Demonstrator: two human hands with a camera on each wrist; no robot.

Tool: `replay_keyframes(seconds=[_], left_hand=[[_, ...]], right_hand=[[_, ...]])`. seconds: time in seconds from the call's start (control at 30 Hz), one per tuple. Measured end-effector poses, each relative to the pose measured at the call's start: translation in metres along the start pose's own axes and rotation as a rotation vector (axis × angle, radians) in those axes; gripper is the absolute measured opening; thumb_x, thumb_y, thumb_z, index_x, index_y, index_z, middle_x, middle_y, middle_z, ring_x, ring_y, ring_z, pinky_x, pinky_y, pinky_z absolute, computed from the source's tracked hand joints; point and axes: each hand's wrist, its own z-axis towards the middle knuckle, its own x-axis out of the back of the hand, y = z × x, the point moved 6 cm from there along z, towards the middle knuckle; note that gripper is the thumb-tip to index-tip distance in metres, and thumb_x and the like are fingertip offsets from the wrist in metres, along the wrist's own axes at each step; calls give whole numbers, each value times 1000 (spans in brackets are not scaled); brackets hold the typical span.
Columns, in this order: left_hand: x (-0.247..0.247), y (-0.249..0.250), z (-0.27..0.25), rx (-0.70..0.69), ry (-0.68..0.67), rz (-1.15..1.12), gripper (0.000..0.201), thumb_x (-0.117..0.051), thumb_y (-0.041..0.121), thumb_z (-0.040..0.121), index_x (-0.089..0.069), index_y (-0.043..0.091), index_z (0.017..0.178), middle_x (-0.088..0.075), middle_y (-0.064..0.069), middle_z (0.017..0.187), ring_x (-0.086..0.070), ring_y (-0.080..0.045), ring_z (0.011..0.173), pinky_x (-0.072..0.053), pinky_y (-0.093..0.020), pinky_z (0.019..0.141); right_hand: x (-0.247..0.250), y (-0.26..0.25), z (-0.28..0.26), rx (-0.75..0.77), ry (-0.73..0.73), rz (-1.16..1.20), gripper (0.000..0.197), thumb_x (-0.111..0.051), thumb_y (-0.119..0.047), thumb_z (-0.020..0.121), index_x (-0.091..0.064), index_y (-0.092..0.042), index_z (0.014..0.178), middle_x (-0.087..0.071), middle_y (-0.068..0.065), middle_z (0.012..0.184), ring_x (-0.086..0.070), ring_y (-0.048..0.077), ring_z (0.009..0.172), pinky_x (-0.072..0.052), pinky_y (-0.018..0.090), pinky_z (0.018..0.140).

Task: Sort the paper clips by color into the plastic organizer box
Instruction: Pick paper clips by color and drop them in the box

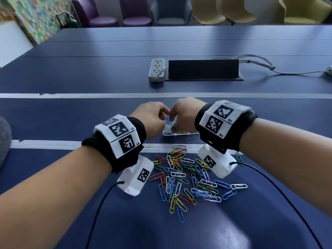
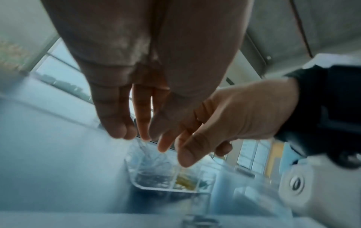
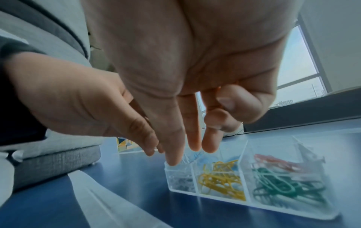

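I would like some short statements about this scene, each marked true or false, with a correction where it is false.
1. Both hands, left hand and right hand, are over the plastic organizer box. True.
2. The loose paper clips lie beyond the box, farther from the person. False: they lie nearer, between the forearms.
3. Yellow clips and green clips share one compartment. False: a divider separates them.
4. A power strip lies on the blue table. True.

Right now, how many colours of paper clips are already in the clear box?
5. White clips front-left, yellow clips front-middle, green clips front-right, blue clips behind the yellow, red clips behind the green. The right hand covers the box's far left, so more may hide.
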Motion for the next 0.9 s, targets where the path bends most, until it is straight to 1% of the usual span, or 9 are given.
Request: replay_keyframes(seconds=[0.07,0.17,0.3,0.37,0.47,0.67,0.8,0.87,0.9], left_hand=[[1,1,-3,-12,-20,133,44,-46,-1,82,-59,20,118,-63,3,109,-52,-11,90,-40,-20,83],[1,4,-6,-39,-27,141,47,-42,-3,82,-59,23,117,-66,5,107,-57,-12,96,-42,-20,82],[0,4,-8,-68,-4,67,48,-41,-4,81,-56,25,117,-67,5,101,-56,-13,85,-37,-19,73],[2,1,-8,-71,44,69,50,-40,-5,81,-53,23,120,-61,3,107,-51,-14,85,-36,-21,74],[-2,-3,-9,-72,18,113,50,-39,-5,82,-52,22,121,-60,2,114,-49,-14,89,-37,-22,78],[-1,-5,-12,-121,10,109,47,-38,-3,84,-53,23,121,-65,7,105,-52,-13,85,-38,-20,77],[-4,-5,-14,-172,4,114,43,-47,3,83,-52,21,121,-60,11,100,-57,-14,95,-44,-24,86],[-6,-4,-15,-182,1,88,43,-59,9,81,-50,22,122,-59,12,98,-58,-15,99,-46,-28,90],[-6,-4,-15,-174,-4,77,49,-65,13,80,-48,24,124,-59,13,97,-57,-14,99,-46,-28,89]], right_hand=[[-1,-2,2,11,-3,-67,36,-66,-27,84,-63,-19,119,-65,4,116,-61,24,106,-48,28,84],[-7,-2,3,11,-35,-114,31,-55,-21,89,-62,-18,119,-65,7,115,-61,26,104,-50,29,85],[-5,-3,-1,19,-47,-111,31,-50,-14,89,-63,-19,117,-65,7,111,-61,25,102,-49,29,85],[1,-2,-3,29,-21,-91,33,-50,-12,89,-64,-19,117,-65,5,114,-60,25,105,-50,30,89],[2,-1,-4,37,-30,-115,37,-49,-10,89,-63,-20,121,-64,5,118,-59,25,109,-50,33,93],[-1,-1,-6,85,-49,-101,41,-45,-7,89,-65,-30,117,-63,-2,117,-58,21,106,-43,25,83],[-2,0,-5,86,-19,-105,37,-50,-9,88,-66,-29,115,-64,-3,113,-59,20,105,-45,26,85],[-2,1,-4,82,-16,-91,33,-52,-11,88,-67,-28,112,-62,-3,103,-59,19,101,-46,26,86],[-1,2,-4,79,-15,-81,32,-52,-10,88,-67,-27,111,-59,-4,95,-58,19,97,-46,25,82]])
